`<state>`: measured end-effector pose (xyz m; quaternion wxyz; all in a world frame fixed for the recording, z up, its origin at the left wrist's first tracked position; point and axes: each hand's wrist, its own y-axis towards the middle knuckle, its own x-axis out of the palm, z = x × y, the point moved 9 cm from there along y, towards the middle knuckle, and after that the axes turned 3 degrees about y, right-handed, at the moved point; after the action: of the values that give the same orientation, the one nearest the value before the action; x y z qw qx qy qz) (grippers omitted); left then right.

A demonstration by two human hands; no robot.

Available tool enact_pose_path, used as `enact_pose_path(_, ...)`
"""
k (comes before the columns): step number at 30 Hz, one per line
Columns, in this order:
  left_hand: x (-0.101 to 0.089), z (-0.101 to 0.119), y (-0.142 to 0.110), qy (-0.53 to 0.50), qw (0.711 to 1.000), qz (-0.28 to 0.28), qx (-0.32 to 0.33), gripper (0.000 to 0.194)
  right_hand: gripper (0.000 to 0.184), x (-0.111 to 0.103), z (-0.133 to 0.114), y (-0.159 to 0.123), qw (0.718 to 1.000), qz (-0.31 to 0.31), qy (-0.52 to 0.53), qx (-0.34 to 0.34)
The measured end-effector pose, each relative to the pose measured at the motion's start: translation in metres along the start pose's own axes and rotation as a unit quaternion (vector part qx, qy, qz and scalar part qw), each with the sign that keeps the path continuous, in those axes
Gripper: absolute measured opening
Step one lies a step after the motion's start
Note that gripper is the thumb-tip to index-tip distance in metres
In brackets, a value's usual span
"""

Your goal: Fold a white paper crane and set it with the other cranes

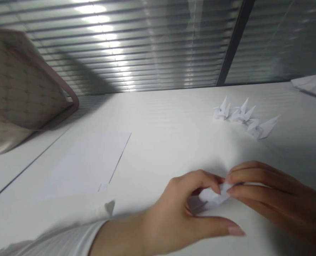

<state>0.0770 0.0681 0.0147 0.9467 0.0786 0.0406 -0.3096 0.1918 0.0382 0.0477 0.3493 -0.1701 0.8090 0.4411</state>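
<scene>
A small piece of folded white paper (213, 197) is between my two hands, just above or on the white table. The fingers of my left hand (179, 209) curl around its left side, with a fingertip pressed on top; the thumb stretches out to the right, away from the paper. My right hand (275, 195) pinches the paper's right end between its fingertips. Part of the paper is hidden behind the fingers. Beyond my hands stand three folded white paper cranes, a left one (221, 111), a middle one (242, 113) and a right one (261, 128).
Flat white paper sheets (91, 163) lie on the table (160, 142) to the left. A patterned bag (27, 81) with a pink edge stands at the far left. More white paper (309, 84) lies at the far right. Window blinds (152, 46) rise behind the table.
</scene>
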Motion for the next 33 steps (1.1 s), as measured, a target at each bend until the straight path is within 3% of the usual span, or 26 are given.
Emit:
enact_pose_path(3, -0.003, -0.01, 0.001, -0.05, 0.997, 0.023, -0.054, 0.017, 0.015, -0.003, 0.0, 0.0, 1.0, 0.011, -0.005, 0.009)
enact_pose_path(6, -0.003, -0.023, 0.001, -0.031, 0.991, 0.024, -0.124, 0.015, 0.016, -0.008, -0.009, -0.001, 0.997, 0.03, -0.063, -0.019)
enact_pose_path(10, -0.001, -0.031, 0.002, -0.019, 0.984, 0.019, -0.178, 0.029, 0.016, -0.002, -0.02, 0.0, 0.995, 0.011, -0.078, -0.066)
enact_pose_path(13, -0.001, -0.034, 0.003, -0.044, 0.979, 0.031, -0.199, 0.029, 0.006, 0.002, -0.013, 0.002, 0.998, 0.024, -0.048, -0.028)
enact_pose_path(17, 0.002, -0.037, 0.003, -0.075, 0.973, 0.024, -0.217, 0.028, 0.007, 0.009, -0.006, 0.002, 0.998, 0.016, -0.056, 0.004)
enact_pose_path(28, 0.002, -0.039, 0.005, -0.081, 0.972, 0.023, -0.219, 0.028, 0.014, 0.016, -0.016, -0.001, 0.996, -0.042, -0.03, -0.066)
enact_pose_path(33, 0.011, -0.032, 0.005, -0.11, 0.976, -0.034, -0.185, 0.022, 0.014, 0.015, -0.008, 0.0, 0.999, -0.019, -0.004, -0.038)
